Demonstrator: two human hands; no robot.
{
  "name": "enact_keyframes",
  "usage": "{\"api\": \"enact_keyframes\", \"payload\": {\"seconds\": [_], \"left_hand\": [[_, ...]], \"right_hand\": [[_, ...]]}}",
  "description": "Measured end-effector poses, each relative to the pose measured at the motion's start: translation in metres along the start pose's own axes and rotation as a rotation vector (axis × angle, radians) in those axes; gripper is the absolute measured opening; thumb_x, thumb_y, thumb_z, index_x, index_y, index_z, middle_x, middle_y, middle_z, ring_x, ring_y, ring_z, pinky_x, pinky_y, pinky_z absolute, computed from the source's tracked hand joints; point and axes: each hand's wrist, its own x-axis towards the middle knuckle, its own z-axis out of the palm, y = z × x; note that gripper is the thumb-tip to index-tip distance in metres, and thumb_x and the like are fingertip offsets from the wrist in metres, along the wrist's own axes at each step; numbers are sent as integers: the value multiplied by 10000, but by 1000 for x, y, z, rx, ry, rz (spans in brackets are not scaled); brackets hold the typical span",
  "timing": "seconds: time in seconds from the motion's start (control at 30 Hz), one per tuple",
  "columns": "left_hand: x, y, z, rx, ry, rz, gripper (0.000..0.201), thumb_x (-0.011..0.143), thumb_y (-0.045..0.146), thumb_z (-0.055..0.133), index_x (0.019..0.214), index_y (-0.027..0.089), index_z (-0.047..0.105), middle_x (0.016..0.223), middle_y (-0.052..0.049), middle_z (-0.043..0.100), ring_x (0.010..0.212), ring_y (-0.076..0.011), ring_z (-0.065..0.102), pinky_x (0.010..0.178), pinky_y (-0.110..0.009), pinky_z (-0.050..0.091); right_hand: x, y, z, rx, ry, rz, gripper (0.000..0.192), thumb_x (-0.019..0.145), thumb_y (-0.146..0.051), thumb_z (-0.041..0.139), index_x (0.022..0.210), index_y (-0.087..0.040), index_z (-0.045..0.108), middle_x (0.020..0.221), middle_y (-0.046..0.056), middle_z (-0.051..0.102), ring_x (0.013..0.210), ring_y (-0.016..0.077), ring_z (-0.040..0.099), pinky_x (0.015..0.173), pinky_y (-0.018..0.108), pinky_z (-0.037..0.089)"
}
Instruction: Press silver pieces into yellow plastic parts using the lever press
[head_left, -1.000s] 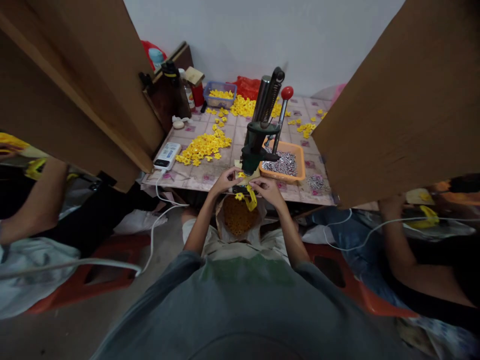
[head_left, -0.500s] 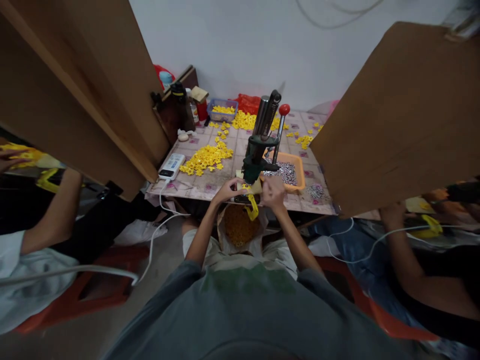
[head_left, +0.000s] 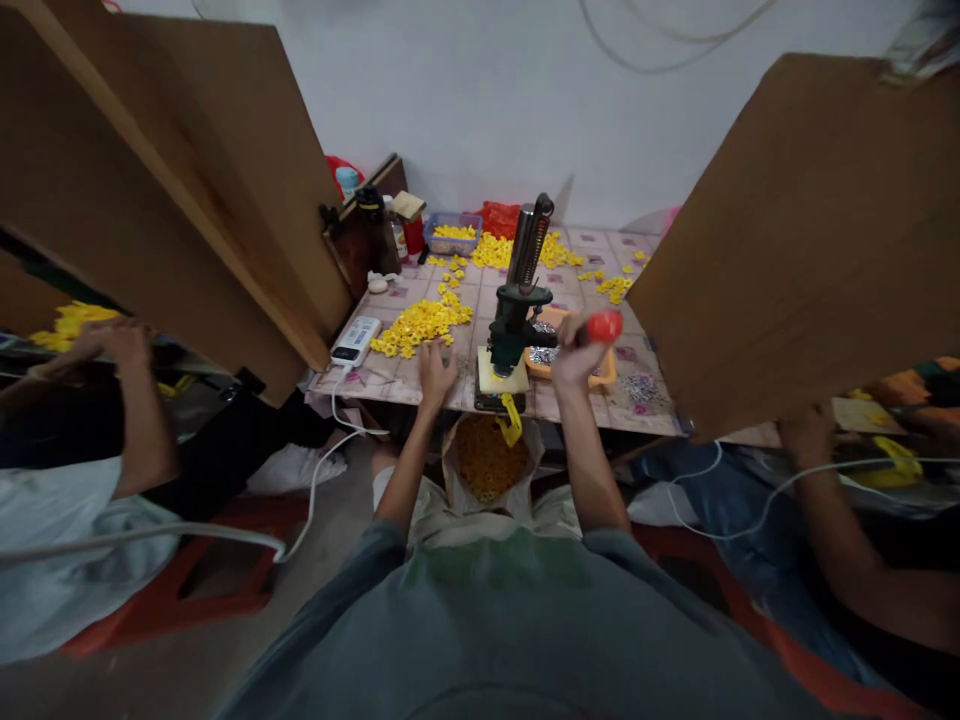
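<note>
Tiled desk (head_left: 420, 385) at frame centre carries the hand press (head_left: 512, 325). Right hand (head_left: 576, 352) has left the die, its grip now closed on the lowered red-knobbed lever (head_left: 602, 326); left hand (head_left: 436, 368) rests open beside the press: pressing stroke.

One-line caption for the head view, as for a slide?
Right hand pulls the press's red-knobbed lever down; left hand rests on the table beside it.

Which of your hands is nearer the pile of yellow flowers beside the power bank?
Left. The left hand rests on the table just short of the yellow flower pile; the right hand grips the press lever's red knob, beyond the press.
</note>
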Motion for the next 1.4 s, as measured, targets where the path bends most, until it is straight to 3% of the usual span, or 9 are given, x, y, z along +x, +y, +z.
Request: {"api": "enact_keyframes", "payload": {"seconds": [0.1, 0.23, 0.43, 0.67, 0.8, 0.9, 0.97, 1.07, 1.4], "left_hand": [[17, -4, -7, 316, 91, -87, 456, 1058, 398, 555, 1395, 102, 639, 1430, -275, 583, 1371, -411, 550, 1193, -538, 429], [23, -4, -6, 500, 35, -93, 476, 1085, 372, 449, 1415, 78, 628, 1455, -316, 575, 1344, -461, 554, 1138, -574, 432], [14, -7, -1, 515, 15, -75, 457, 1080, 276, 399, 1432, 111, 638, 1484, -319, 557, 1366, -465, 531, 1119, -582, 424], [9, -19, -6, 185, 45, -61, 354, 1055, 259, 486, 1338, 131, 654, 1392, -271, 623, 1334, -399, 579, 1150, -549, 443], [0, -7, 12, -307, -6, -29, 405, 1024, 420, 635, 1358, 192, 616, 1390, -178, 674, 1169, -264, 676, 985, -367, 555], [-9, 6, 34, -549, -106, -17, 506, 952, 547, 741, 1294, 184, 652, 1225, -140, 722, 970, -202, 686, 824, -298, 550], [-13, 10, 44, -597, -213, 2, 555, 889, 573, 815, 1246, 169, 685, 970, -68, 704, 774, -161, 621, 700, -274, 501], [-14, 6, 47, -616, -343, 42, 557, 844, 572, 872, 1187, 162, 715, 725, 26, 550, 642, -132, 518, 610, -253, 424], [-20, 9, 27, -624, -516, 154, 573, 810, 556, 897, 1179, 186, 661, 843, 12, 566, 739, -146, 515, 693, -262, 437]], "right_hand": [[-37, -8, -30, -5, -65, -122, 727, 1049, -834, 306, 621, -266, 457, 568, 3, 430, 592, 201, 526, 726, 410, 545], [-7, 14, -61, -494, -62, -149, 611, 1110, -665, 315, 1029, -219, 724, 1011, 110, 758, 1042, 280, 722, 1008, 435, 560], [29, 78, -101, -1297, -615, 335, 406, 1063, -389, 442, 1036, -127, 751, 1172, 255, 781, 1123, 338, 721, 1001, 387, 515], [30, 96, -114, -1094, -868, 410, 192, 894, -268, 612, 812, -164, 750, 844, 36, 773, 777, 190, 649, 727, 257, 463], [33, 98, -119, -1007, -835, 377, 206, 911, -280, 623, 908, -152, 784, 933, 47, 791, 856, 198, 665, 778, 259, 490], [24, 96, -120, -1038, -627, 167, 264, 980, -339, 625, 955, -151, 809, 1061, 128, 785, 1019, 266, 653, 922, 340, 504], [9, 93, -115, -1019, -505, -19, 294, 1019, -371, 626, 968, -165, 829, 1106, 159, 769, 1099, 306, 634, 995, 404, 497], [-23, 89, -97, -889, -588, -134, 310, 1059, -397, 630, 985, -199, 857, 1053, 132, 771, 1073, 301, 654, 1000, 437, 500], [-88, 89, -70, -609, -665, -120, 328, 1074, -490, 657, 1000, -223, 835, 960, 76, 767, 878, 213, 698, 801, 328, 544]]}}
